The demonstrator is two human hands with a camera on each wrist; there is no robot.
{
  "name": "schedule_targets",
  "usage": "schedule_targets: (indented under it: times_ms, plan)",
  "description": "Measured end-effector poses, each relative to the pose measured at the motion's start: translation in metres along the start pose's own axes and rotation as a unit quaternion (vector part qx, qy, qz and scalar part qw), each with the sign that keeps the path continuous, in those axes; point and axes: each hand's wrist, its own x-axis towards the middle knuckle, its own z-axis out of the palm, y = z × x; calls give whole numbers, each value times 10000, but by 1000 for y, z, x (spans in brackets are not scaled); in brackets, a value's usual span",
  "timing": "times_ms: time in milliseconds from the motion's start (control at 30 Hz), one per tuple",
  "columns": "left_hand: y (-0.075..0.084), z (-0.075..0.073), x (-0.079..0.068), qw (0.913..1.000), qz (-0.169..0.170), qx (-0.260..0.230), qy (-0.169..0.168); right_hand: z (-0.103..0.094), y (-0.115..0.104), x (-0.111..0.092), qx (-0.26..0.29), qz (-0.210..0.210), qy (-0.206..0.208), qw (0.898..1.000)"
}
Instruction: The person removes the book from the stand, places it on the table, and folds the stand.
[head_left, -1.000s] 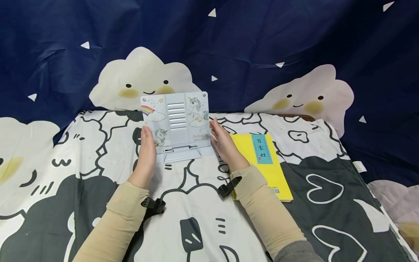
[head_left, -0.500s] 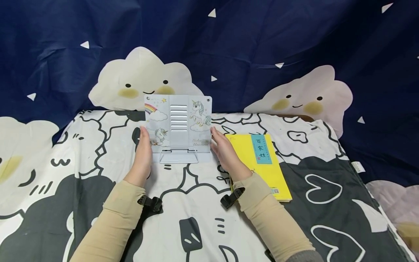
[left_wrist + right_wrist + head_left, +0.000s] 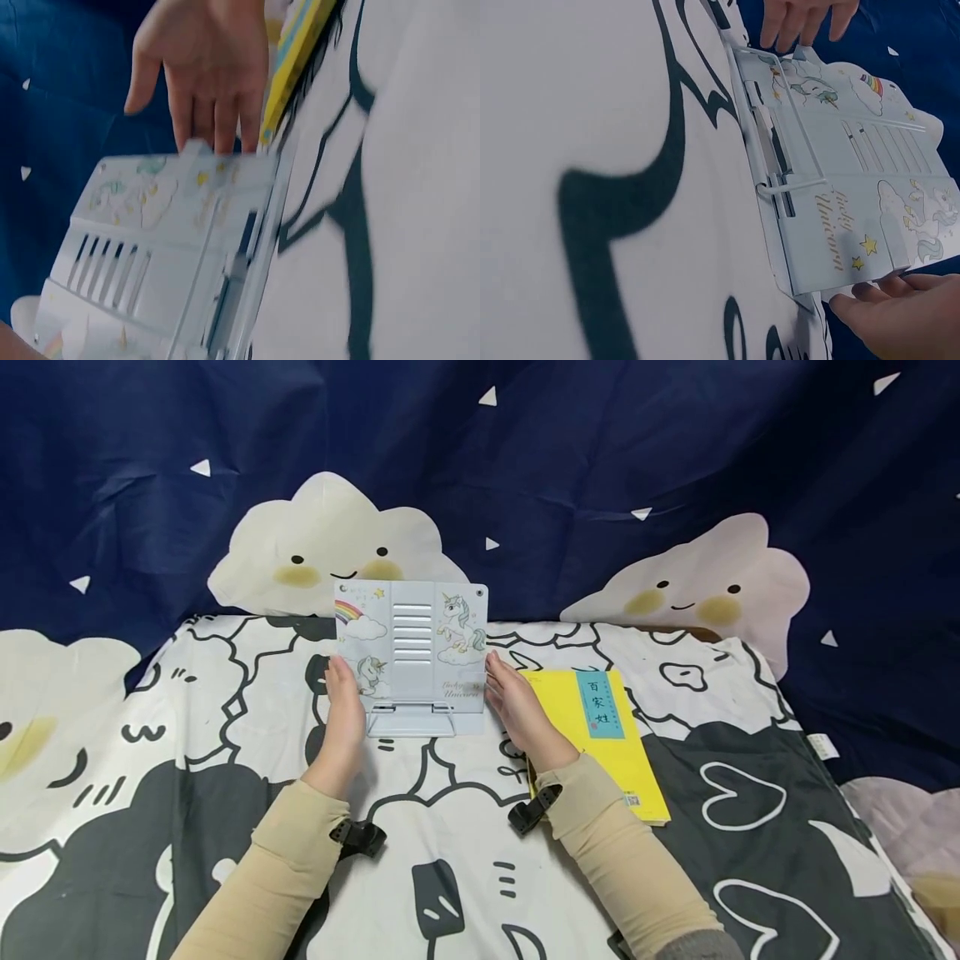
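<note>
A white metal book stand printed with unicorns, a rainbow and clouds stands upright on the bedding. Slots run down its middle, and a wire page holder folds out at the bottom front. My left hand is at its left edge, my right hand at its right edge. The left wrist view shows the right hand's fingers pointing straight down at the stand's edge. From the right wrist, the left hand's fingers also reach the far edge. Neither hand curls round the panel.
Beside my right forearm lies a yellow book with a blue label, partly covered by that arm. Black-and-white cartoon bedding spreads beneath. Behind it hangs a dark blue curtain with cloud faces.
The book stand has shifted slightly right and turned from a slant to face me squarely. Both hands have moved a little with it and stay beside its edges. The yellow book lies still.
</note>
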Motion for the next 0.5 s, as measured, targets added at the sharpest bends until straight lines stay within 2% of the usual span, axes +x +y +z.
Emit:
schedule_targets:
  times_ms: [233, 500]
  plan:
    - [-1, 17, -12, 9997, -213, 145, -49, -4, 1, 3, -64, 110, -168, 9998]
    - [-1, 27, -20, 9987, -393, 50, -305, -4, -2, 2, -128, 214, -234, 9994]
